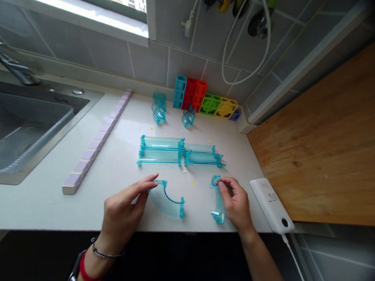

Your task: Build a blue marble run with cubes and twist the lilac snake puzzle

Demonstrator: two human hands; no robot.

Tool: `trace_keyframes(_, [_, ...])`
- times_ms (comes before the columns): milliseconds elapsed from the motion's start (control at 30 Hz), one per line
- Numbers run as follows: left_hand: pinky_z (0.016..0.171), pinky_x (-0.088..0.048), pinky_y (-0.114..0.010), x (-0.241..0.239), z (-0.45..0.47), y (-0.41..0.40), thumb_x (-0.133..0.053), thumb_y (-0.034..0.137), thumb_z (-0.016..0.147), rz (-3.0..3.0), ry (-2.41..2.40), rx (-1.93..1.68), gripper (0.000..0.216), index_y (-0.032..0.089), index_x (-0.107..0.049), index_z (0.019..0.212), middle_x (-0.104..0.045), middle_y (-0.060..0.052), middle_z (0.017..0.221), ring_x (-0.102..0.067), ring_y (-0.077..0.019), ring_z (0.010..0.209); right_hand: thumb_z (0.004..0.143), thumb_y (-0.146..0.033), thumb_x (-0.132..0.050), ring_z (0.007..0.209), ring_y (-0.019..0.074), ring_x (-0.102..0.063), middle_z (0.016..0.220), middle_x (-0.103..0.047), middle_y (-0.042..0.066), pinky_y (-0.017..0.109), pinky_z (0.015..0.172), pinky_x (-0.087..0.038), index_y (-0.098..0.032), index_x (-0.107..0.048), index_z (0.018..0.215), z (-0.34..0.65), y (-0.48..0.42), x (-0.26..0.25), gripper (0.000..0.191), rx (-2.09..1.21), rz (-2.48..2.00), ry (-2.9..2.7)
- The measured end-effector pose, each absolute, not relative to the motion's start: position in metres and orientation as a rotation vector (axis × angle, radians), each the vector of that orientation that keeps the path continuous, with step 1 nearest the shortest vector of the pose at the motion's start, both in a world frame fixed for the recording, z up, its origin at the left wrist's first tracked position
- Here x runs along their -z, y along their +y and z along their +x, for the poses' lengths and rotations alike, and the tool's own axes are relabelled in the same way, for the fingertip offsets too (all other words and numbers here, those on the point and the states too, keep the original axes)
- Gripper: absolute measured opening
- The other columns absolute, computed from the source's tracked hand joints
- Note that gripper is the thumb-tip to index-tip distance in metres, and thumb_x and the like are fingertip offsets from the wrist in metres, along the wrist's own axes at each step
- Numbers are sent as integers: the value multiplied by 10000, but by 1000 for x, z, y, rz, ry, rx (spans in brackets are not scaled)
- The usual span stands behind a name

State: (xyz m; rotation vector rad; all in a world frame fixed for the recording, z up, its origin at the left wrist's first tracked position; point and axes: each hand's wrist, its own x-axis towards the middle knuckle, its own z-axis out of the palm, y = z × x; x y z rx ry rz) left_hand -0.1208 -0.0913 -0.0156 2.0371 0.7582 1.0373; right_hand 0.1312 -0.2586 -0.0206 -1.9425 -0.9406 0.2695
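- I have 2 hands at work over the counter (pixel 122 160), each at 1 translucent blue piece near the front edge.
- Under my left hand (pixel 123 206) lies 1 curved piece (pixel 167 202); my fingertips touch its upper left end, but I cannot tell whether my partly hidden thumb presses against it too.
- My right hand (pixel 237 200) pinches the upper end of 1 short piece (pixel 219 201) between thumb and forefinger.
- Beyond both hands, 4 straight pieces (pixel 161 156) lie in 2 side-by-side pairs, end to end.
- Farther back stand 1 rounded piece (pixel 189 117) and, to its left, a small cluster (pixel 159 108) whose parts I cannot count for sure.
- Against the wall is 1 row of blocks (pixel 210 103) in 5 colours: light blue, red, green, yellow and dark blue.
- 1 lilac strip (pixel 95 145) lies slantwise on the left, near 1 sink (pixel 7 178); 1 white device (pixel 271 205) with 1 cable (pixel 296 262) is right of my right hand.
- My left forearm rises from the lower left, palm turned inward, fingers stretched forward and to the right.
- My right forearm comes up from the lower right, wrist bent leftward, the other fingers curled.
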Motion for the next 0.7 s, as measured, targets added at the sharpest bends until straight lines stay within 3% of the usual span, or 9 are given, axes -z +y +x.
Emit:
trace_keyframes(233, [941,-629,-329,16,-91,-94,-571,136,961,2110,522,-1035,186,208,-742,969,-769,-69,1184,-759,-201,1030,953,-429,-605,894,221,-677,953,-718,61,336,787,-539,-196,-666,1019,134,-261,22,250,-271,-1851,-795])
trace_keyframes(700, [948,-602,-324,19,-89,-91,-561,100,939,2137,470,-864,187,197,-718,969,-760,-89,1172,-734,-198,1054,937,-404,-634,867,223,-691,949,-731,68,367,827,-553,-188,-687,1017,131,-259,23,236,-250,-1894,-787])
